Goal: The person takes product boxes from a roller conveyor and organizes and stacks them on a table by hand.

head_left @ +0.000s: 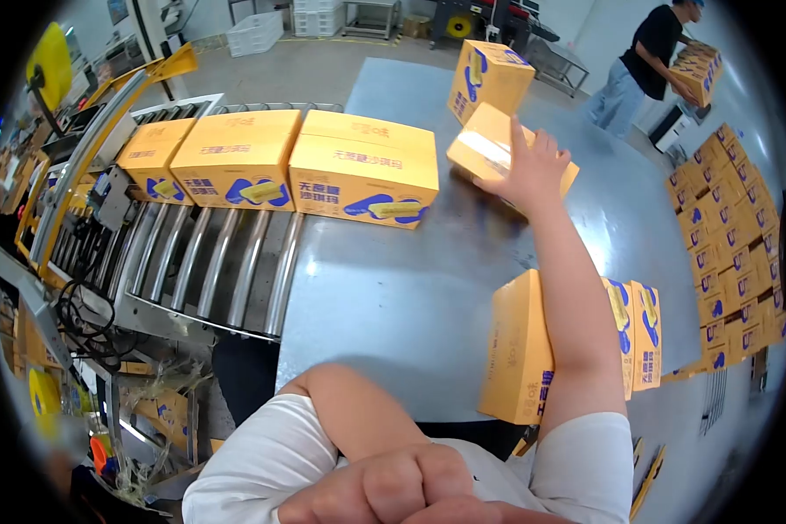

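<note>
My right hand [533, 166] is spread over a yellow carton [482, 144] with shiny tape on its top, at the far part of the metal table [367, 297]. The fingers are apart and rest on the carton's top and side. Close to my chest, my left hand [384, 485] is closed, its knuckles toward the camera; whether anything is inside is hidden. Just behind the touched carton stands another yellow carton [489, 79]. A row of yellow cartons [362, 166] runs from the roller conveyor onto the table at the left.
More cartons [520, 349] stand at the table's right edge, partly behind my right forearm. Metal rollers [210, 262] and a machine frame [87, 166] are at the left. A person [651, 61] carries a carton at the back right, near a tall stack of cartons [729, 253].
</note>
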`<state>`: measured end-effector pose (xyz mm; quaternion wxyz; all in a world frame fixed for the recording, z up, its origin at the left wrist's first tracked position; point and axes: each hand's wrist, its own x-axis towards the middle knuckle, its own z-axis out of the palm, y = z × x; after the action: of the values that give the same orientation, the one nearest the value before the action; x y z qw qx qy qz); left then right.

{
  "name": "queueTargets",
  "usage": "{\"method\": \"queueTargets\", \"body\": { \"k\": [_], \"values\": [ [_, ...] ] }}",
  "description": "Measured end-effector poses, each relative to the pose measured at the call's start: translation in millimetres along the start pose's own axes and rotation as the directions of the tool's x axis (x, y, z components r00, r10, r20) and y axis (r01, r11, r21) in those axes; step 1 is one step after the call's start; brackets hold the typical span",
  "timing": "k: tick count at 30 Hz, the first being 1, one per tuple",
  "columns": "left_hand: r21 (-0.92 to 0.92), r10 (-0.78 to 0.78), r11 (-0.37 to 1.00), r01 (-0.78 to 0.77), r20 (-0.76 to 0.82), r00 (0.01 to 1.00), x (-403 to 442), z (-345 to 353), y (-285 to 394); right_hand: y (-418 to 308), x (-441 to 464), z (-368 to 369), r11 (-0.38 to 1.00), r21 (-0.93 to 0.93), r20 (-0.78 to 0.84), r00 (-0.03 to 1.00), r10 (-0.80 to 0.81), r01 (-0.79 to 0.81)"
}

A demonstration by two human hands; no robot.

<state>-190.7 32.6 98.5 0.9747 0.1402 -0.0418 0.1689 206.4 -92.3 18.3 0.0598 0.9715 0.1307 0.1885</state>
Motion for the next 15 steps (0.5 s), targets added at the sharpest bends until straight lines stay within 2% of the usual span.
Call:
{"method": "queueTargets", "body": {
  "k": [1,2,4,5,6,8,9,11,13,15],
  "values": [
    [0.009,-0.013,1.0,0.012,0.007,1.0,0,0,-2,-5,2,-2,0.994,-0.041,0.019,0.995,0.1,-0.099],
    [0.021,-0.032,0.999,0.032,0.007,0.999,1,-1,-2,-5,6,1,0.995,-0.072,0.126,0.989,0.081,-0.072],
    [0.058,-0.064,0.996,0.065,-0.015,0.998,1,2,-2,-4,14,18,0.993,-0.116,0.331,0.942,0.048,-0.01],
    [0.083,-0.077,0.993,0.08,-0.048,0.996,0,4,0,5,12,28,0.976,-0.169,0.377,0.924,-0.064,0.137],
    [0.118,-0.093,0.987,0.106,-0.109,0.99,-3,7,2,13,13,28,0.986,-0.153,0.396,0.918,0.007,0.059],
    [0.12,-0.093,0.987,0.108,-0.12,0.988,-3,11,2,25,19,29,0.988,-0.123,0.437,0.889,0.137,-0.091],
    [0.116,-0.091,0.988,0.107,-0.134,0.987,-3,13,2,38,24,40,0.976,-0.114,0.393,0.893,0.218,-0.188],
    [0.115,-0.09,0.987,0.11,-0.169,0.981,-5,17,4,74,28,61,0.963,-0.017,0.391,0.884,0.255,-0.271],
    [0.114,-0.084,0.988,0.109,-0.204,0.975,-6,20,6,112,27,60,0.945,-0.001,0.47,0.833,0.29,-0.328],
    [0.106,-0.072,0.99,0.098,-0.228,0.971,-5,21,8,117,15,42,0.87,-0.159,0.462,0.744,0.483,-0.466]
  ]
}}
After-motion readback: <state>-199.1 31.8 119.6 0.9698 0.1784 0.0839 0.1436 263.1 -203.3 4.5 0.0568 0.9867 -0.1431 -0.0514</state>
